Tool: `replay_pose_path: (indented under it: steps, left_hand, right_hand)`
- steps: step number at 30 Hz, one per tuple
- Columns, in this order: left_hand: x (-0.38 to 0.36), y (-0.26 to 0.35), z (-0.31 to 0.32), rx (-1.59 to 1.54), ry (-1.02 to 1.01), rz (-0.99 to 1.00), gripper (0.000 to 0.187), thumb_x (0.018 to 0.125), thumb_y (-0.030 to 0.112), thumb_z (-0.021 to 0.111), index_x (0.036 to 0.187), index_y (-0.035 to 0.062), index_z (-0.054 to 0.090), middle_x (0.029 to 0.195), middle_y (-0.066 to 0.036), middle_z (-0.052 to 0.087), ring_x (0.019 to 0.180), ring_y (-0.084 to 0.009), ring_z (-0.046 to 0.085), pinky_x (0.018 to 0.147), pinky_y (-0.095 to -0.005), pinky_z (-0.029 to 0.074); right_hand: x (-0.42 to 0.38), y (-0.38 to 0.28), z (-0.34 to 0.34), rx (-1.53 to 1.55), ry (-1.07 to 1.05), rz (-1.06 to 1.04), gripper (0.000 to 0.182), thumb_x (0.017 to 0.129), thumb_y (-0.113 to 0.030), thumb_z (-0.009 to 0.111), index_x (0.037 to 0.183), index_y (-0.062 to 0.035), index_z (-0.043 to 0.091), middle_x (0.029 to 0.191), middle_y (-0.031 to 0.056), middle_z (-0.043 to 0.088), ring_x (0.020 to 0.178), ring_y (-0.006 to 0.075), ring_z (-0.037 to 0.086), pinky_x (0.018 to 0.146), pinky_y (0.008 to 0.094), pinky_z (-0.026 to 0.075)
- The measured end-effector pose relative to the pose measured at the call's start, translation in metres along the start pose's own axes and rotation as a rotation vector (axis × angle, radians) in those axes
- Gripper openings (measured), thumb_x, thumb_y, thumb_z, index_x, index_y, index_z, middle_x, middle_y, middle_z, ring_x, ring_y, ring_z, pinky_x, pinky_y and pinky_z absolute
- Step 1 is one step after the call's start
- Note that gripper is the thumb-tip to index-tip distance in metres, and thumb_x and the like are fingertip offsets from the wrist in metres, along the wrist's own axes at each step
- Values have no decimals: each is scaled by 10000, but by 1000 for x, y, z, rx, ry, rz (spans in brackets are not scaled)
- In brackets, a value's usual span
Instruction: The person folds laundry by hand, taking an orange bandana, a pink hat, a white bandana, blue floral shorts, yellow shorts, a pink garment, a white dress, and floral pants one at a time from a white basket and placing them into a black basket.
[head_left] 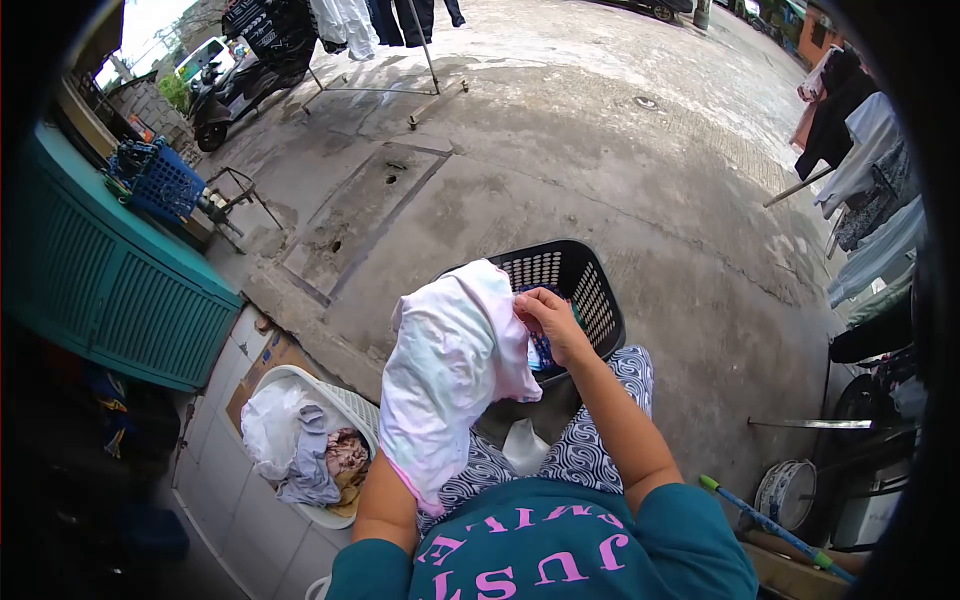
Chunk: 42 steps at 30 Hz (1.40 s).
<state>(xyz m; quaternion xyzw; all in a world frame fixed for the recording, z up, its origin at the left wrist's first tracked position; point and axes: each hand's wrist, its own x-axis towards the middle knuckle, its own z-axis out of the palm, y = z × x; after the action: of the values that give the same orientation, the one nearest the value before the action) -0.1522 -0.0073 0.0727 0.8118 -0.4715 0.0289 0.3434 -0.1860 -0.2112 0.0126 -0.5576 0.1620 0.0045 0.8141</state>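
Observation:
I hold a pale pink and white garment up in front of me. My right hand pinches its upper right edge, just over the black laundry basket. My left hand is hidden under the hanging cloth; only my left forearm shows below it. The garment drapes down over my lap and patterned trousers.
A white basket with crumpled clothes sits on the tiled step at my left. A teal cabinet stands further left, with a blue crate behind it. Clothes hang on racks at the right and far back. A scooter is parked on the concrete.

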Motion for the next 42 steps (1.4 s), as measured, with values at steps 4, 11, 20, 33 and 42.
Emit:
replay_pose_path:
  steps: [4,11,20,33,42]
  left_hand:
    - [-8,-16,8,-150,-32,-22,357,876,228,420,1188,59,469,1217,-106,487,1133,-177,455,962,-330,352]
    - [-49,-45,15,-409,-39,-103,361,869,249,430,1178,68,480,1199,-97,506,1125,-183,464,961,-341,355]
    - [-46,-86,-33,-1795,263,-212,389,872,346,427,1156,90,501,1162,-73,545,1089,-228,497,963,-396,361]
    - [31,-85,-111,-897,431,-706,362,822,108,569,1161,24,474,941,-35,600,802,-106,565,757,-266,454]
    - [57,-84,-136,-666,376,-492,387,850,67,496,1236,79,465,944,-23,584,791,-86,529,757,-238,423]
  right_hand:
    - [-6,-14,16,59,63,-49,184,809,-228,608,925,-88,576,807,-33,567,726,56,495,665,189,378]
    - [4,-23,6,304,73,-130,114,820,-201,606,761,-131,538,700,-71,513,648,35,466,578,190,377]
    - [0,-65,-37,422,189,-350,84,856,-161,560,858,-80,577,762,-30,569,678,57,508,629,196,404]
    - [-13,-123,-47,-118,275,-507,155,854,-94,514,994,-52,566,842,36,602,735,95,542,669,237,436]
    - [6,-146,-59,-274,80,-450,304,786,0,452,1038,-33,618,994,31,602,837,108,541,794,257,415]
